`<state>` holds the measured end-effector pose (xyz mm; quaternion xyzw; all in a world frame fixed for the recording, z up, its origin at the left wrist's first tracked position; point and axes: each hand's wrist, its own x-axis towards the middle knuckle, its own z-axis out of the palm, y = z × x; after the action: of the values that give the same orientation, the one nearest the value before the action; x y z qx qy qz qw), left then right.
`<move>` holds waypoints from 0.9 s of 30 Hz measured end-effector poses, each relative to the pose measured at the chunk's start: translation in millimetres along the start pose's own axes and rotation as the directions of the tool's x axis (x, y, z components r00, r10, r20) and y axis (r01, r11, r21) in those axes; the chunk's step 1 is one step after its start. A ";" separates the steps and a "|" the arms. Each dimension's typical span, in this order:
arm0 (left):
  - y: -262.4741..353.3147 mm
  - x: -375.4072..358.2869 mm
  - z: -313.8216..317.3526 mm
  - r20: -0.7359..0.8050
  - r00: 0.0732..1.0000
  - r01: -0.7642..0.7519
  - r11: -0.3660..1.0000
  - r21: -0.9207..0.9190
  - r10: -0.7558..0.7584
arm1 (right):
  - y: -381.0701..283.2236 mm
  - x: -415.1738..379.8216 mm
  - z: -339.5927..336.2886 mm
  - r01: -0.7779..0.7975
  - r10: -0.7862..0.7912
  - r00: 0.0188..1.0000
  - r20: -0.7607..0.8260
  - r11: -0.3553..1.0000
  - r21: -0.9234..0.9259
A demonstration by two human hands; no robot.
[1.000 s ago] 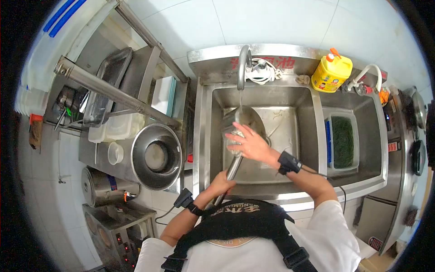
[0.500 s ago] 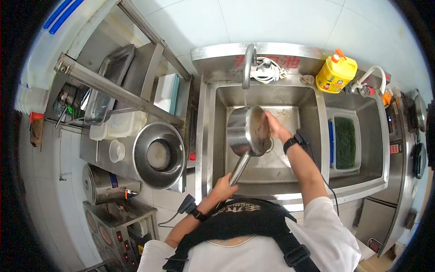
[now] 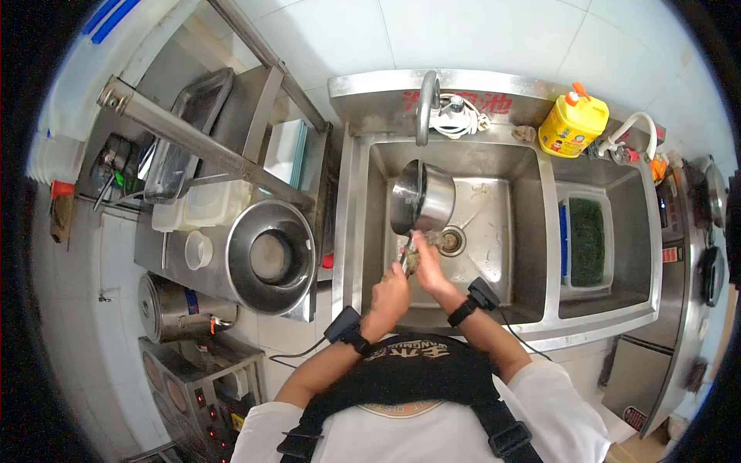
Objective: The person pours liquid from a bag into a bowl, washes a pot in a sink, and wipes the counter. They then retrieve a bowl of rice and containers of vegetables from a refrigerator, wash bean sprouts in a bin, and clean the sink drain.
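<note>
A steel saucepan (image 3: 438,199) is tilted on its side inside the left sink basin (image 3: 494,285), its open mouth facing left under the tap. My left hand (image 3: 390,295) is closed around the lower part of its handle (image 3: 409,255). Close beside it, my right hand (image 3: 429,268) is wrapped at the handle's upper part, near the pan. A crumpled greyish-brown wad (image 3: 434,240) shows at the right hand's fingers; motion blur hides what kind it is. Behind the hands lies the round drain (image 3: 451,241).
The curved tap (image 3: 424,108) hangs over the basin, with a coiled white hose (image 3: 461,119) behind it. A yellow jug (image 3: 573,126) stands on the back ledge. The right basin holds a tub of dark green stuff (image 3: 587,241). At left, a large steel bowl (image 3: 239,266) sits on a bench.
My right hand has moved from the saucepan's base down to its handle. The pan has turned so its mouth faces left, exposing the drain. My left hand has moved slightly up and right.
</note>
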<state>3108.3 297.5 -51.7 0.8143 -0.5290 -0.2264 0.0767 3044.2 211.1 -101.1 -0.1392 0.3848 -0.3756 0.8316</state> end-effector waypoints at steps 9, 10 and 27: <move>-37.3 -24.5 15.8 0.628 0.764 0.524 0.428 -0.737 0.147 | -8.3 -4.8 -9.6 -0.124 0.128 0.984 0.121 0.991 -0.046; -40.0 -31.3 16.5 0.661 0.697 0.638 0.179 -0.749 0.278 | -8.8 -5.7 -10.3 -0.128 0.137 0.977 0.166 0.990 -0.063; -48.1 -30.3 9.7 0.389 0.921 0.339 0.538 -0.772 -0.022 | -131.1 -4.6 15.2 0.352 -0.144 0.919 0.366 -0.113 -0.929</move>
<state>3133.5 346.3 -69.1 0.6821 -0.2764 -0.5885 0.3348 2985.6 124.5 -20.3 -0.7918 0.4401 -0.1166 0.4071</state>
